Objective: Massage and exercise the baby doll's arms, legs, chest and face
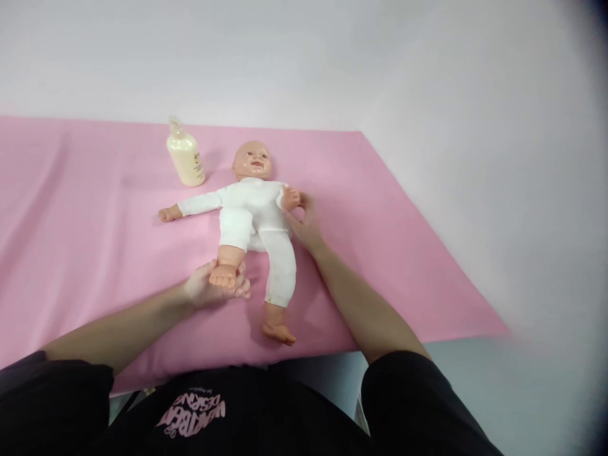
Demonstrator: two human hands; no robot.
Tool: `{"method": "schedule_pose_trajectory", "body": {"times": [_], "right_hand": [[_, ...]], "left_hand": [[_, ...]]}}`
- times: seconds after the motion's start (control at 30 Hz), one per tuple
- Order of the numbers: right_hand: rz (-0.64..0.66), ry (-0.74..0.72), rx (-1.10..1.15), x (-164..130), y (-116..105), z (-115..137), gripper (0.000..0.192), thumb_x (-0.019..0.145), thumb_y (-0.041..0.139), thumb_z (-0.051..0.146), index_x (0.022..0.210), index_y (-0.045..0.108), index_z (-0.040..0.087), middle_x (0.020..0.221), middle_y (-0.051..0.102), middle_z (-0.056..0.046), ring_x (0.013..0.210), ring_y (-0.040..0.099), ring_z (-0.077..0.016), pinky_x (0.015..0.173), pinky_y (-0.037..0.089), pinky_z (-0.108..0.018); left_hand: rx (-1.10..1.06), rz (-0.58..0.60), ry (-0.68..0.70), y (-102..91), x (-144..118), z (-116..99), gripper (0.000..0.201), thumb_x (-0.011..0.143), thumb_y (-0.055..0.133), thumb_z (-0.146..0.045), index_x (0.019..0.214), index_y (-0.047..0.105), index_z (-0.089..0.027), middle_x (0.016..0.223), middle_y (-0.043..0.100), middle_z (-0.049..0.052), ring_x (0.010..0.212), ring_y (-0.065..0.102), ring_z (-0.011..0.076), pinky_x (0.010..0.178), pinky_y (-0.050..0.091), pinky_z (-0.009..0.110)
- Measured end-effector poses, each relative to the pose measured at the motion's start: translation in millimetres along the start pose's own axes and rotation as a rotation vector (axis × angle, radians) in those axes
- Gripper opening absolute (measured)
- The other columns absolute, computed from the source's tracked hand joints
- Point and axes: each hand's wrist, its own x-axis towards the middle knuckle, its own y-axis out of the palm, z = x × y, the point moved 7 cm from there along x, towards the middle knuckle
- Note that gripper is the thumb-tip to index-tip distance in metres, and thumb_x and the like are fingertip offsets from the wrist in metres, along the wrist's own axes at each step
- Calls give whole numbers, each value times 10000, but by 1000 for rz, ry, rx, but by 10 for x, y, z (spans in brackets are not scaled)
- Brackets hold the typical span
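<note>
A baby doll (pixel 273 215) in white clothing lies on its back on a pink cloth, its head toward the far edge. My left hand (pixel 209 285) cups the doll's raised, bent leg from below at the ankle, with fingertips showing beyond the small foot (pixel 223 276). On the other side of the body, my right hand (pixel 308 223) is closed around the doll's bent arm by its hand (pixel 290 198). My right fingers are partly hidden and slightly blurred. The doll's other arm stretches out to the left, and its other leg points toward me.
A pump bottle (pixel 187 159) of pale yellow liquid stands left of the doll's head. Pink cloth (pixel 380 266) covers the table, with folds at the left. White wall (pixel 285 57) rises behind and to the right. The table's near edge is close to my body.
</note>
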Motion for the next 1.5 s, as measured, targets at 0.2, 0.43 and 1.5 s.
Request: {"method": "schedule_pose_trajectory", "body": {"times": [0.2, 0.43, 1.5], "right_hand": [[215, -204, -248, -12, 158, 208, 312, 1010, 576, 454, 1251, 653, 272, 1273, 679, -109, 1253, 621, -300, 1139, 484, -526], [240, -211, -264, -19, 179, 200, 296, 1019, 549, 397, 1260, 656, 263, 1296, 667, -115, 1267, 613, -302, 1153, 467, -525], [-261, 186, 249, 23, -216, -239, 671, 881, 709, 573, 1421, 419, 299, 1517, 510, -133, 1342, 609, -242, 1096, 568, -431]], "left_hand": [[17, -14, 79, 140, 1, -147, 463, 780, 813, -557, 954, 729, -136, 719, 604, 20, 729, 563, 186, 810, 490, 355], [100, 107, 61, 73, 31, -46, 469, 865, 752, -550, 1052, 732, -121, 779, 665, 51, 757, 617, 192, 776, 489, 332], [48, 110, -47, 42, 6, -19, 453, 720, 733, -637, 816, 642, -204, 613, 568, 36, 671, 544, 229, 769, 486, 402]]}}
